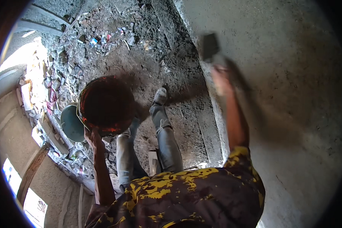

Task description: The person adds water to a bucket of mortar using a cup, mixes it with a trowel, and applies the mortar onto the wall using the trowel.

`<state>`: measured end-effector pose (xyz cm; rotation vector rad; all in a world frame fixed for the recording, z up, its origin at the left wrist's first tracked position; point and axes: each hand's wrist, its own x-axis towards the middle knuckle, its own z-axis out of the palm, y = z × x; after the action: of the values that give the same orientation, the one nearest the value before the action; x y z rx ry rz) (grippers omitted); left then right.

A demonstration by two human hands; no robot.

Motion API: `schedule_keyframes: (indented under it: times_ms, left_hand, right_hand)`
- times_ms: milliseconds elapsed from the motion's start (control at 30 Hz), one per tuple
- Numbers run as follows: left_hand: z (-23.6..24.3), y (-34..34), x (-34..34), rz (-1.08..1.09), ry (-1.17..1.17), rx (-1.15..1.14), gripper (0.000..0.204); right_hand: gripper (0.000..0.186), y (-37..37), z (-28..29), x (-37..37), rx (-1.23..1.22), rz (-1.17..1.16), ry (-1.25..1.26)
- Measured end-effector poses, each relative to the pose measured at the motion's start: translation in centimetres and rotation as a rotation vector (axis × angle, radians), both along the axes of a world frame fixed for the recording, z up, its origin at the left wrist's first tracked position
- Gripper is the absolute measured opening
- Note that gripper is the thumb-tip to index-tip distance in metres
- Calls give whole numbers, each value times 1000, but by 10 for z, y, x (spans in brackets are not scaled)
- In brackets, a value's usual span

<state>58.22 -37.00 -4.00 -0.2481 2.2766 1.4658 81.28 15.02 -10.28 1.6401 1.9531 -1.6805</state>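
My left hand (92, 137) grips the lower rim of a dark round bucket (107, 104) with reddish-orange patches along its edge. The bucket's mouth faces up at me, and its inside is too dark to make out. Over by the wall's edge, my right hand (221, 76) is closed round a hand tool with a dark, squarish head (210, 46). Motion smears both hand and tool, so I cannot tell whether it is a trowel or a brush. The tool is in front of or against the grey plastered wall (292, 76); contact cannot be made out.
A grey-green bucket (72, 123) stands partly behind the dark one. Rubble and litter (102, 38) cover the ground ahead and to the left. A wooden post (32, 171) leans at the far left. My legs (167, 146) stand on rough ground alongside the wall.
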Motion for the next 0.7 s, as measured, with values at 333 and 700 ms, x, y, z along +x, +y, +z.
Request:
schedule_keyframes:
  times_ms: [333,700]
  left_hand:
    - [74,48,41,-175,44,0,28]
    - [123,37,42,-373,-4,91,27]
  right_hand:
    - [26,-195,152,5,513,910,-79]
    - [13,-304,107,-43,328,1179,-26]
